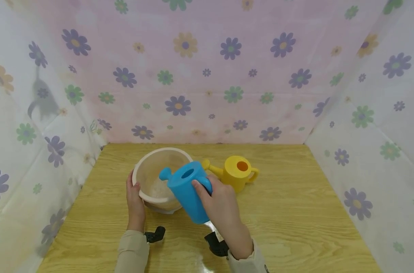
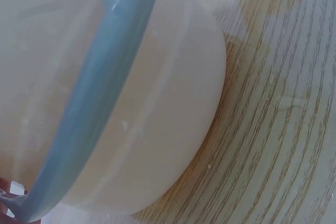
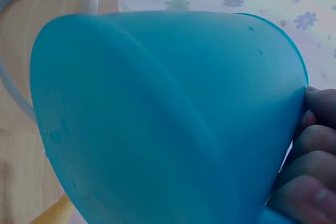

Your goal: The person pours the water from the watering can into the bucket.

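A cream plastic bucket [image 1: 162,206] stands on the wooden table, its mouth facing up. My left hand [image 1: 135,206] holds its left side, the thumb at the rim. Across the bucket's side in the left wrist view runs its grey-blue carrying handle [image 2: 94,93]. My right hand [image 1: 222,203] grips the handle of a blue watering can [image 1: 190,193], thumb on top. The can is tilted, with its spout head [image 1: 165,174] over the bucket's opening. Its body fills most of the right wrist view, where fingers [image 3: 310,166] curl at the right edge.
Just behind the right hand stands a yellow watering can [image 1: 237,172], spout toward the bucket. Flower-patterned sheets [image 1: 207,83] wall in the table [image 1: 295,212] at the back and both sides. Wet marks [image 2: 291,100] show on the wood beside the bucket.
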`<act>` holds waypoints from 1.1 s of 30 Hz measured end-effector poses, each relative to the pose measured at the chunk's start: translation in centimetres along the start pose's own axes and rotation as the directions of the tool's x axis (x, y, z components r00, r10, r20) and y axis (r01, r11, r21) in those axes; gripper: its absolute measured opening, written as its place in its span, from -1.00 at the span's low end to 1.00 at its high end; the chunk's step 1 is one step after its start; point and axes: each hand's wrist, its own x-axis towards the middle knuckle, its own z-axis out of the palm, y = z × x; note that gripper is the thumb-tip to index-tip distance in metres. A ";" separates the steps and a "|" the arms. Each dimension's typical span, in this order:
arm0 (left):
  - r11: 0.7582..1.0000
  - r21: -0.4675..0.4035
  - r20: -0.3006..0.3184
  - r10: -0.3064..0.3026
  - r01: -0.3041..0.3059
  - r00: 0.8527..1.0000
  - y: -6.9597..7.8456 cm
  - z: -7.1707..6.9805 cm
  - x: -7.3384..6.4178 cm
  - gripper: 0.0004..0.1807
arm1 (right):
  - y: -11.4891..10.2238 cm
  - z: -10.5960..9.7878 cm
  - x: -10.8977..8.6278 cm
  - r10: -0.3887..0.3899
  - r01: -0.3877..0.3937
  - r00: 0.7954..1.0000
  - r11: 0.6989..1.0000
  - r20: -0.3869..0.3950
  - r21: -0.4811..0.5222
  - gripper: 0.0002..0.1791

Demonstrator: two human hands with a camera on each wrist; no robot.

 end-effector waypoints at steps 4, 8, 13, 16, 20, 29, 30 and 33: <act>1.000 0.014 -0.008 -0.018 0.018 1.000 -0.1 0.0 -0.1 -0.51 | 0.0 0.1 -0.1 -0.010 0.010 1.000 1.000 -0.001 -0.002 -0.60; 1.000 0.017 -0.011 -0.020 0.020 1.000 -0.2 0.0 -0.1 -0.51 | -0.1 0.1 -0.2 -0.004 0.004 1.000 1.000 0.001 0.005 -0.58; 1.000 0.017 -0.012 -0.024 0.024 1.000 -0.2 0.0 -0.1 -0.51 | -0.3 0.1 -0.3 0.014 -0.014 1.000 1.000 0.009 0.015 -0.56; 0.999 0.019 -0.009 -0.030 0.030 1.000 -0.2 0.0 -0.1 -0.52 | -0.3 0.1 -0.3 0.012 -0.012 1.000 1.000 0.006 0.013 -0.57; 1.000 0.020 -0.011 -0.016 0.017 1.000 -0.1 0.0 -0.1 -0.51 | -0.3 0.1 -0.2 0.006 -0.006 1.000 1.000 0.002 0.005 -0.59; 0.999 0.038 -0.014 -0.014 0.014 1.000 0.5 0.1 -0.1 -0.50 | 0.0 0.3 -0.1 -0.006 0.006 1.000 1.000 -0.014 0.004 -0.58; 0.999 0.034 -0.014 -0.016 0.016 1.000 0.5 0.1 -0.1 -0.50 | 0.0 0.2 -0.1 -0.005 0.005 1.000 1.000 -0.014 0.002 -0.58; 1.000 0.022 -0.010 -0.011 0.011 1.000 0.4 0.2 -0.2 -0.49 | 0.1 0.1 -0.2 0.003 -0.003 1.000 1.000 -0.006 -0.001 -0.59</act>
